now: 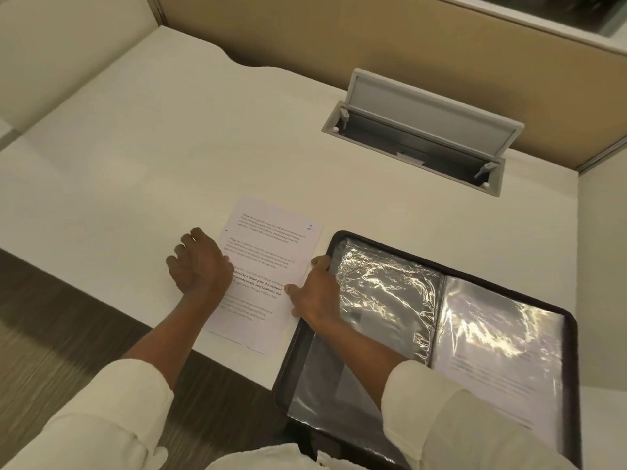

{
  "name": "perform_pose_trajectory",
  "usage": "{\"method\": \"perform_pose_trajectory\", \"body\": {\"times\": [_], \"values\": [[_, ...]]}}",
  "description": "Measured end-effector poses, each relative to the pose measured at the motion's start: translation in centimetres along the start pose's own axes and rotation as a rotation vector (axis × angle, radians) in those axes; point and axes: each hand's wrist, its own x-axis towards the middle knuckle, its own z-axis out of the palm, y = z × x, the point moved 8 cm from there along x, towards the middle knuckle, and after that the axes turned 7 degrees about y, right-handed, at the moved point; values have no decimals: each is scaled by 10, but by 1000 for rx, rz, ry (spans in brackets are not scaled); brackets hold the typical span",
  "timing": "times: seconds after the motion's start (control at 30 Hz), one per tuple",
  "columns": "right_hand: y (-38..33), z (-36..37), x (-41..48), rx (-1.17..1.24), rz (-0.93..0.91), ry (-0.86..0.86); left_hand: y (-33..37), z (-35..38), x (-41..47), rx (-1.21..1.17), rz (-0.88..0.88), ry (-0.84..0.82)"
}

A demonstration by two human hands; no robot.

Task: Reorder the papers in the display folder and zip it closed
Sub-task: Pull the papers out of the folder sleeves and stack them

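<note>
A black zip display folder [573,351] lies open at the desk's front right, its clear sleeves glinting. The left sleeve looks empty; the right sleeve holds a printed sheet [492,374]. Left of the folder a stack of printed paper [268,252] lies on the desk, a handwritten "2" in the top sheet's corner. My left hand [198,266] rests on the desk at the stack's left edge, fingers loosely spread. My right hand [314,290] lies with straight fingers on the stack's right edge, next to the folder's left rim.
The white desk [152,164] stretches to the back and left. A grey cable hatch [424,130] stands open at the back right, against a tan partition. The desk's front edge runs just below the papers, and the folder overhangs it above dark floor.
</note>
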Motion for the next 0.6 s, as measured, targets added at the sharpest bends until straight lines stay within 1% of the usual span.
{"method": "perform_pose_trajectory", "body": {"times": [0.07,0.1,0.2,0.3,0.4,0.43,0.5,0.6], "values": [[1,-7,-5,43,-5,-29,12,-4,-6,44,65,42],[3,-12,-8,52,-39,-32,20,-6,-12,43,99,54],[16,-44,-23,61,-166,30,57,-6,-43,-60,199,16],[45,-92,-40,15,-220,216,110,-12,-95,-197,336,-47],[82,-142,-62,-95,-259,429,168,-18,-157,-302,557,-102],[96,-156,-70,-139,-253,480,186,-17,-177,-336,643,-123],[128,-185,-87,-228,-183,571,218,-12,-219,-391,826,-180],[180,-218,-115,-334,19,655,254,1,-278,-424,1072,-267]]}}
